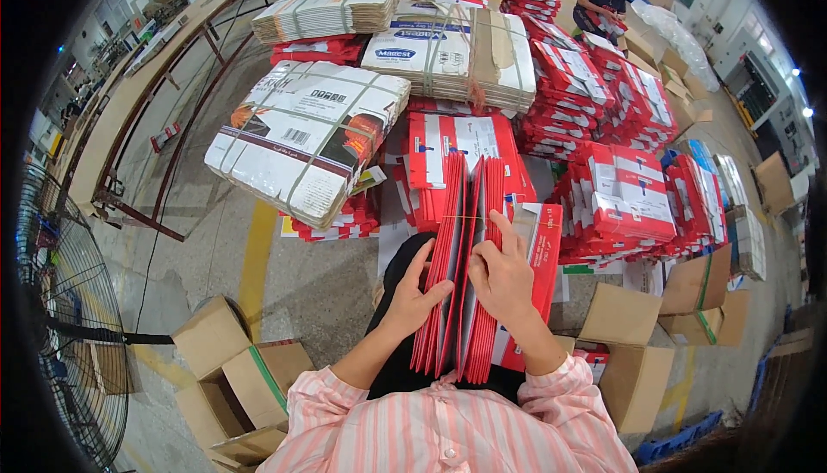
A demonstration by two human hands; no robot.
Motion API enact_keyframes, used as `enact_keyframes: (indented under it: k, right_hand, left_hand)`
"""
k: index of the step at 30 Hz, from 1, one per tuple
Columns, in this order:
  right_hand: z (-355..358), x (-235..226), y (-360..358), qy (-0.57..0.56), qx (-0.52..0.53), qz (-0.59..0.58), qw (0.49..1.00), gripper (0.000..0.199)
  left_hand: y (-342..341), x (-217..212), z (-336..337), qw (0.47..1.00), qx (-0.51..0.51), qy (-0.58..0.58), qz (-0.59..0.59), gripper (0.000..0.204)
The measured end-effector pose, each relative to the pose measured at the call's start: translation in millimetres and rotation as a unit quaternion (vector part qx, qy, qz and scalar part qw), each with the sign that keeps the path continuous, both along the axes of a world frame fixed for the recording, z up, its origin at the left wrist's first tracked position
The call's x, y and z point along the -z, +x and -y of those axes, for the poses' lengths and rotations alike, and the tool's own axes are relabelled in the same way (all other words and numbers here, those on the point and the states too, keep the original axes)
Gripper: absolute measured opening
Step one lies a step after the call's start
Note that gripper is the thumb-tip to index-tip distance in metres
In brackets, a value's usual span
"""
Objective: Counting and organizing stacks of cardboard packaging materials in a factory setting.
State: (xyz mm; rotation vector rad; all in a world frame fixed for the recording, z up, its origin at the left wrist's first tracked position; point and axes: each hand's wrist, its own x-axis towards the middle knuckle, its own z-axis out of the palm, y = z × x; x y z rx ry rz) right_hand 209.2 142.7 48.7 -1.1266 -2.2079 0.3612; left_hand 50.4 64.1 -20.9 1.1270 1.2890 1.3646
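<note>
Red folded cartons (481,326) stand on edge over the person's legs in the head view, split by a dark gap. The left hand (407,305) lies along their left side, thumb and fingers spread; the right hand (506,288) has bent fingers by the gap, any pinch unclear. The left open box (248,380) is shadowed inside; red shows beside the right open box (636,378).

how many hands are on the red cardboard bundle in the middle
2: the left hand at the left side of the red cardboard bundle, the right hand over its right part. Some fingertips may be hidden.
</note>
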Motion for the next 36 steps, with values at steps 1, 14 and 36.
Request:
enact_keyframes:
  k: [1, 14, 36]
  right_hand:
    - [0, -2, 0, 0.0, -0.003, 0.001, 1.0, 0.014]
    - [-3, 1, 0, 0.016, 0.0, 0.009, 1.0, 0.015]
    - [-2, 2, -2, 0.031, 0.01, 0.016, 0.999, 0.011]
  left_hand:
    - [0, 0, 0, 1.0, 0.005, -0.011, 0.013, 0.076]
    - [-3, 9, -3, 0.998, -0.017, 0.04, -0.045, 0.072]
    - [1, -2, -3, 0.996, 0.025, 0.004, 0.086, 0.081]
